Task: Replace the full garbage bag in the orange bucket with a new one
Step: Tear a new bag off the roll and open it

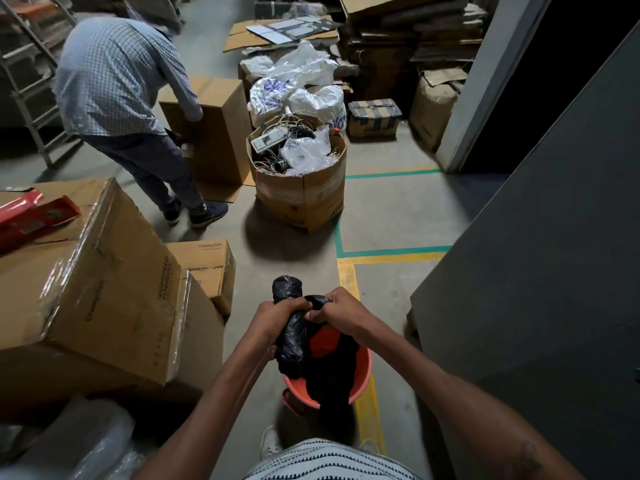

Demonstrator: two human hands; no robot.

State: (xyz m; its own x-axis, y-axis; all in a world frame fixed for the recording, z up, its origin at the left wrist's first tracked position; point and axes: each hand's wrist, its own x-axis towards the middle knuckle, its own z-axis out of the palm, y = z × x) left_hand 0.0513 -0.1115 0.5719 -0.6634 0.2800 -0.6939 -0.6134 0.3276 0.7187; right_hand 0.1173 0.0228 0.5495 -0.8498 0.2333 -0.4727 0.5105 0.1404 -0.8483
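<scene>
Left hand: your fingers are curled round the middle of the roll of black bags. One end pokes up past your knuckles, the other hangs down toward the bucket.
Right hand: closed in a pinch on a bunched bit of black film at the roll's upper side, just beside your left thumb.
Why held so: likely the left steadies the roll while the right pulls the free end, so that one bag comes off.
Orange bucket: on the floor right under both hands, in front of your feet, touching or just beside the yellow floor line.
Black plastic in bucket: dark film fills the near side and drapes over the near rim, and a patch of bare orange inner wall shows beyond it. It's too dark to tell whether this is the full bag or film hanging off the roll.
Step, judged: you're freeing a new liner; nothing is fitted round the rim yet.
Next needs: a clean tear at the perforation, then find the bag's mouth.
Risk: thin film may stretch or rip crooked if you yank it.
Around: person in a checked shirt bent over a tall carton, well apart. An open carton of wires stands ahead and stacked cartons are at your left.
</scene>
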